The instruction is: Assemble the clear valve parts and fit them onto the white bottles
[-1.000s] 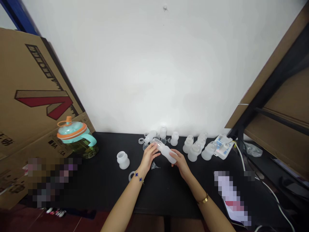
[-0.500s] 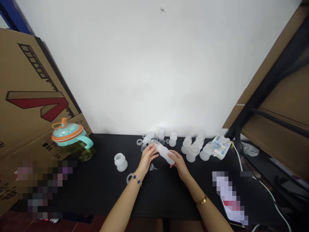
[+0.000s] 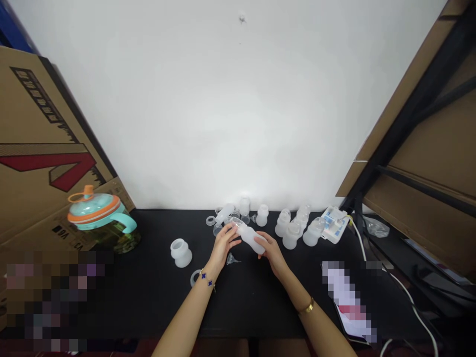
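A translucent white bottle [image 3: 250, 238] lies tilted between my hands above the black table [image 3: 156, 282]. My right hand [image 3: 271, 251] is wrapped round its lower body. The fingers of my left hand [image 3: 222, 243] pinch the ring at its mouth. A small clear funnel-shaped teat [image 3: 231, 259] lies on the table just below the bottle. A wide white bottle body [image 3: 180, 252] stands to the left, with a clear ring [image 3: 194, 277] near my left wrist.
Several white bottles [image 3: 293, 227] and loose rings [image 3: 211, 220] stand along the wall. A teal and orange lidded jug [image 3: 101, 221] sits at left before cardboard boxes [image 3: 40, 163]. A white box [image 3: 333, 224] with a cable lies at right, beside a dark shelf frame [image 3: 405, 134].
The view has drifted, so everything sits a little further left in the frame. Both hands keep hold of the bottle in much the same pose.
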`<state>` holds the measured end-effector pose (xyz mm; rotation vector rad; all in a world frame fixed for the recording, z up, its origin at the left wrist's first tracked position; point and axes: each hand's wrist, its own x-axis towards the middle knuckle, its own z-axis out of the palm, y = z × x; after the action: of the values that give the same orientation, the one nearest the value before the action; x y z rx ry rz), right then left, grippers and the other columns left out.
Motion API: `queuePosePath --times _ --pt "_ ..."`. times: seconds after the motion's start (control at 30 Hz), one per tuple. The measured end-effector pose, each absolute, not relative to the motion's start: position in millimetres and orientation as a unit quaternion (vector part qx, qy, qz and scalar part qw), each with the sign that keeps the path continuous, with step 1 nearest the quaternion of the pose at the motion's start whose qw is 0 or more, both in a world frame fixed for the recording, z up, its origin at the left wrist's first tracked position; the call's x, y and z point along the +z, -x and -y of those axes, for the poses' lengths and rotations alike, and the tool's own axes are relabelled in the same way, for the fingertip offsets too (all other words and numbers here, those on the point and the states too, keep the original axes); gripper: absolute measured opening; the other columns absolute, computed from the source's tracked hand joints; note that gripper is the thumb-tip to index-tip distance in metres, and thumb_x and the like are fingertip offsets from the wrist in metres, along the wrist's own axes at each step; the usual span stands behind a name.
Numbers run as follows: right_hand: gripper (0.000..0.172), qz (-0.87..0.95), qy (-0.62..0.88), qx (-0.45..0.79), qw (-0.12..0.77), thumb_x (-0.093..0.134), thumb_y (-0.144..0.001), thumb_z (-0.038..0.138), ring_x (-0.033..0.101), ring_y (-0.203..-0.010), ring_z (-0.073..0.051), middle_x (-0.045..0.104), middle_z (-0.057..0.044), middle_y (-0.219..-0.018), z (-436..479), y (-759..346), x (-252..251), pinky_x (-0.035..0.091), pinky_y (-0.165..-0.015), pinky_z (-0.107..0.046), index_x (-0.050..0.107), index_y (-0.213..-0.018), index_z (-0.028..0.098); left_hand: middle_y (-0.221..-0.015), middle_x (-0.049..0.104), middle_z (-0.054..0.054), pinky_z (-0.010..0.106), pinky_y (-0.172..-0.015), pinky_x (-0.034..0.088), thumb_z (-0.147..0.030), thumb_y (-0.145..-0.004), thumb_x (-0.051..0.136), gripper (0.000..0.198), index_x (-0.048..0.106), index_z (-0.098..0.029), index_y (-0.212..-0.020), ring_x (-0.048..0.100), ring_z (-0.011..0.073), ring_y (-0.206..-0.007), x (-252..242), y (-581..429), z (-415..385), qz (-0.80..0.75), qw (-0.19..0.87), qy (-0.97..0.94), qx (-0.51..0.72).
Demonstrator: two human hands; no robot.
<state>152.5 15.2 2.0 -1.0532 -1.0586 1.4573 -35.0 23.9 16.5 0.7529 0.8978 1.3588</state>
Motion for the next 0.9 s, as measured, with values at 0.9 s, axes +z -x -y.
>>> queuePosePath --times 0.9 --pt "0.053 0.435 0.446 0.604 0.497 0.082 -0.067 0.056 0.056 -0.058 -0.013 0.064 0.000 -0.076 -17.2 -149.8 -2.5 0.047 -0.042 -0.022 0.073 -0.104 0.019 -0.103 0.076 0.010 0.026 -0.066 0.058 -0.044 -0.071 0.084 0.049 0.068 -0.018 -0.110 0.074 0.0219 -0.088 17.7 34.7 -24.1 -0.409 0.622 -0.335 0.578"
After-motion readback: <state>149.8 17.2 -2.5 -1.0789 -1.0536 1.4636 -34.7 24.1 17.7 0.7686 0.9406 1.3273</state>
